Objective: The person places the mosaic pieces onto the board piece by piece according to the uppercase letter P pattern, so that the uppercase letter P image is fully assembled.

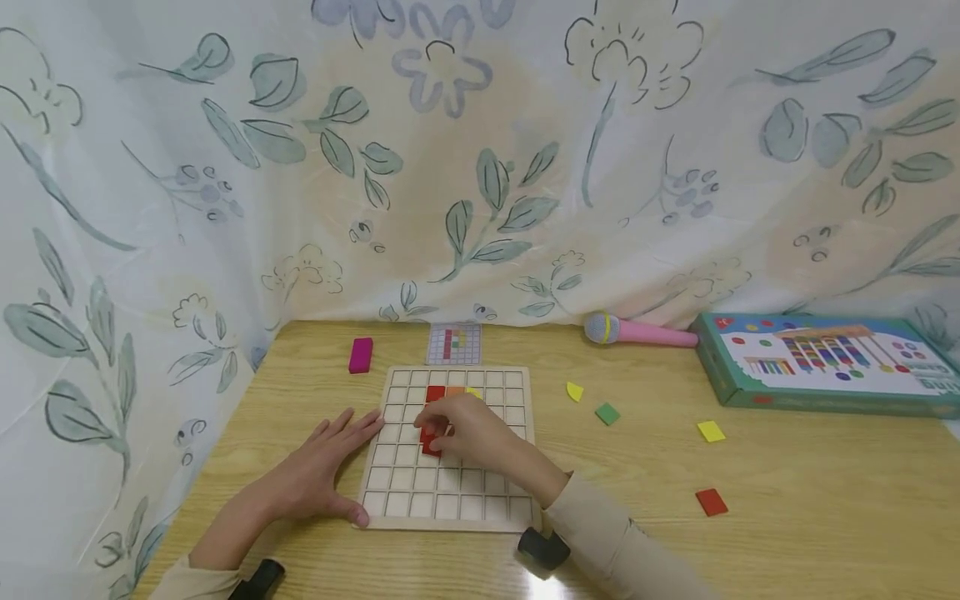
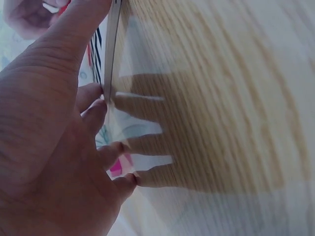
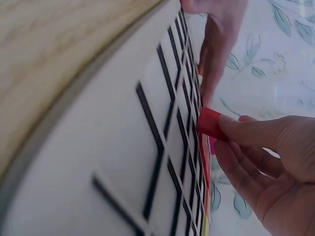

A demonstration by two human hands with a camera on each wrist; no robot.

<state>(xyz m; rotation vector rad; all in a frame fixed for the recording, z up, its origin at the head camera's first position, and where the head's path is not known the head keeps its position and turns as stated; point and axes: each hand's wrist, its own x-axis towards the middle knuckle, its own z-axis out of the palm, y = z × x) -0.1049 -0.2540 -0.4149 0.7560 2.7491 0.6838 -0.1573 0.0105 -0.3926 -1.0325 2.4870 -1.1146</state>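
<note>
A wooden grid board (image 1: 461, 506) lies flat on the table. My right hand (image 1: 472, 429) is over its middle and pinches a red square tile (image 3: 210, 123) between thumb and fingers, seen best in the right wrist view. Beyond that hand, a red tile (image 1: 436, 392), an orange tile (image 1: 455, 392) and a partly covered yellow piece (image 1: 472, 392) sit in the board's upper cells. My left hand (image 1: 311, 471) rests at the board's left edge with its fingers spread, the thumb at the near corner. Other red on the board is partly hidden by the right hand.
A pattern card (image 1: 454, 345) lies behind the board, with a magenta block (image 1: 361, 355) to its left. On the right are loose yellow (image 1: 711, 431), green (image 1: 607, 413) and red (image 1: 712, 502) pieces. A toy microphone (image 1: 652, 332) and a boxed toy (image 1: 825, 362) stand farther back, near the curtain.
</note>
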